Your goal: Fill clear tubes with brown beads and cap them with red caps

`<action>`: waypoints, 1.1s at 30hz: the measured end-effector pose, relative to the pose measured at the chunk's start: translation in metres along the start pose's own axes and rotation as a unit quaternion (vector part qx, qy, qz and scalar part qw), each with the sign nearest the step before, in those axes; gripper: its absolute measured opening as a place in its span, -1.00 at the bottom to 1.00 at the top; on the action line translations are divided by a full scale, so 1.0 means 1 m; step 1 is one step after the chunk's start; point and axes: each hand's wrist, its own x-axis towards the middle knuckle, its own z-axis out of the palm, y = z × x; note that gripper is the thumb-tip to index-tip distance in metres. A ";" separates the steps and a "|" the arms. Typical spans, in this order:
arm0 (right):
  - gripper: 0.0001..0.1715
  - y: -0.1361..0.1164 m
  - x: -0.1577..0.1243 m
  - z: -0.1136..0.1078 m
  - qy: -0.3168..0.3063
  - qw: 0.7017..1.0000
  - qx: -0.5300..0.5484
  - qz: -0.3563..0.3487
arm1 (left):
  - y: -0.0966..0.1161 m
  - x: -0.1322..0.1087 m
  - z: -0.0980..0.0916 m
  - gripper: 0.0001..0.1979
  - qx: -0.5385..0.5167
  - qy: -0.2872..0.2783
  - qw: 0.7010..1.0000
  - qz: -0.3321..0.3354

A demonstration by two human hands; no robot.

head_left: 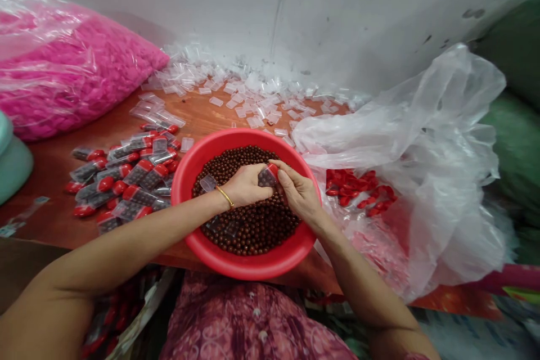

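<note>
1. A red basin [248, 271] stands on the counter [46, 228] in front of the person, filled with small, round brown beads [253, 242].
2. Over these beads, within the basin's rim, is a small clear case [265, 178] with dark beads inside and a red cap at its upper end.
3. The left grip [243, 185] is closed around this case; the right grip [300, 194] is pinched at its capped end.
4. An open clear case [208, 183] lies on the beads near the left wrist, which wears a gold bangle [225, 197].
5. Left of the basin, red-capped cases [141, 177], bead-filled, lie in a loose heap.
6. On the right, a crumpled plastic bag [455, 129] lies open beside the basin, with red caps [354, 187] in its mouth; it covers much of that side.
7. A large clear sack [76, 73] of bright pink pieces fills the back left, above a pale teal container [14, 163].
8. Clear plastic pieces [253, 101] are scattered along the wall [236, 0], behind the basin.
</note>
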 end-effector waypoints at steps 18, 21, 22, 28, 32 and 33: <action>-0.22 -0.016 0.020 -0.005 0.104 0.994 0.038 0.016 | 0.018 -0.004 -0.010 -0.89 0.183 -0.079 0.978 0.059; -0.13 -0.015 0.024 0.010 0.051 0.981 0.164 0.093 | 0.019 -0.006 -0.008 -0.92 0.228 -0.130 0.964 0.044; -0.11 -0.015 0.025 0.013 0.030 0.977 0.182 0.109 | 0.019 -0.006 -0.007 -0.92 0.238 -0.140 0.960 0.042; -0.09 -0.012 0.023 0.017 -0.070 0.986 0.100 0.110 | 0.022 -0.013 -0.002 -0.82 0.340 -0.138 0.929 0.041; -0.14 -0.008 0.012 0.020 -0.095 0.995 0.021 0.028 | 0.020 -0.019 -0.002 -0.74 0.411 -0.168 0.894 0.063; -0.14 -0.009 0.010 0.022 -0.098 0.995 0.015 0.016 | 0.020 -0.019 -0.003 -0.75 0.425 -0.181 0.884 0.068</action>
